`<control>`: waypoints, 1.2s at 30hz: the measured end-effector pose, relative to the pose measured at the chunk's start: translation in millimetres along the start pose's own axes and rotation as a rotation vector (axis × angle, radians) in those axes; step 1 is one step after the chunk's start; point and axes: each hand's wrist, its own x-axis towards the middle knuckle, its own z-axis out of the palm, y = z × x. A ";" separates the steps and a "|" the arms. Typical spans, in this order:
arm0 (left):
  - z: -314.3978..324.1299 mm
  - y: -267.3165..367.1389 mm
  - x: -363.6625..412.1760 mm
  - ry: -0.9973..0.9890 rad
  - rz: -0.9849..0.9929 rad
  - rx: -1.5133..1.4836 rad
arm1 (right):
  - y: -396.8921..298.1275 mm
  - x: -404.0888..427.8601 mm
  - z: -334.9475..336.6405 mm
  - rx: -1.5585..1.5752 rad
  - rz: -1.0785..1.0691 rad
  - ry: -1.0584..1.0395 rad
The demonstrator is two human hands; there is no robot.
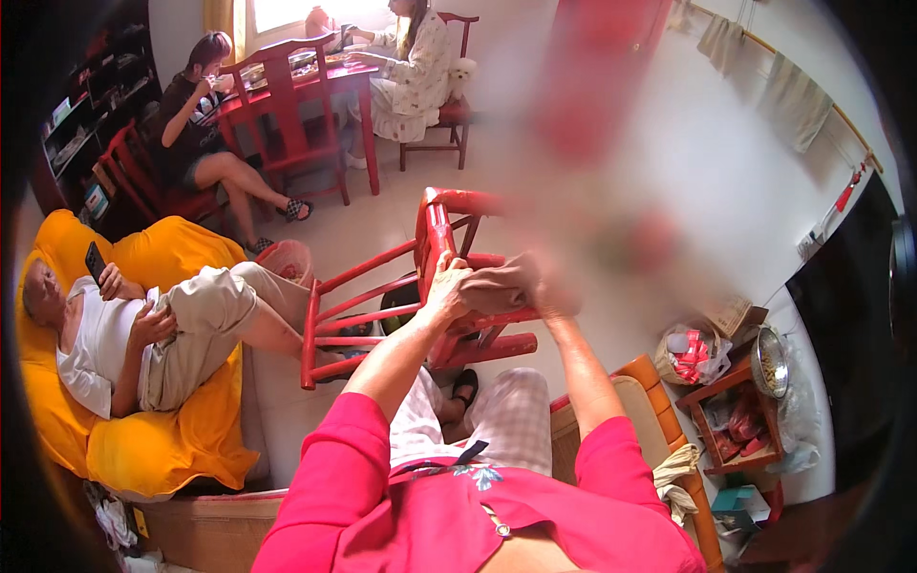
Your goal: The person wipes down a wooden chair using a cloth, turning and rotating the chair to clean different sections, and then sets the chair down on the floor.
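A red wooden chair (438, 223) is tipped over in front of my knees, its spindled part pointing left. My left hand (445, 288) grips the chair's frame at the near end of a brown cloth (496, 288). The cloth is bunched against the red wood, between my two hands. My right hand (553, 288) is closed on the cloth's right end; blur hides its fingers. Behind the chair's bars sits a dark round container (401, 302), partly covered.
At left a person (107, 322) reclines on a yellow-covered sofa (172, 469), holding a phone (94, 262). A pink basket (288, 259) stands beyond their knees. Two people sit at a red table (297, 97). At right are a wicker basket (670, 362) and a metal bowl (770, 362). A smudge blurs the upper right.
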 end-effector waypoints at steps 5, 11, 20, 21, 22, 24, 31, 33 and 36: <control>-14.9 36.5 16.5 0.099 -0.054 -0.125 | 70.3 -16.5 2.0 0.131 0.126 0.128; -18.8 19.7 4.3 0.145 -0.069 -0.117 | 16.0 -6.2 1.7 -0.059 0.124 0.141; -5.3 15.0 8.4 0.185 -0.049 -0.175 | -15.7 -17.5 55.5 0.168 0.165 0.177; 3.7 3.0 1.2 0.267 -0.047 -0.195 | -45.0 -13.1 55.2 0.083 0.090 0.171; 9.2 0.4 0.6 0.356 -0.023 -0.206 | -58.6 -12.4 54.0 0.071 0.121 0.156; 16.6 0.7 2.9 0.383 -0.007 -0.181 | -56.1 -10.8 57.3 0.113 0.127 0.156; 12.6 9.9 6.6 0.352 -0.058 -0.222 | -43.8 -16.4 55.5 0.122 0.133 0.117; 10.4 11.8 7.0 0.323 -0.077 -0.233 | -41.3 -17.2 56.4 0.121 0.133 0.122; 8.4 17.7 6.0 0.309 -0.130 -0.266 | -33.0 -17.4 56.6 0.158 0.186 0.085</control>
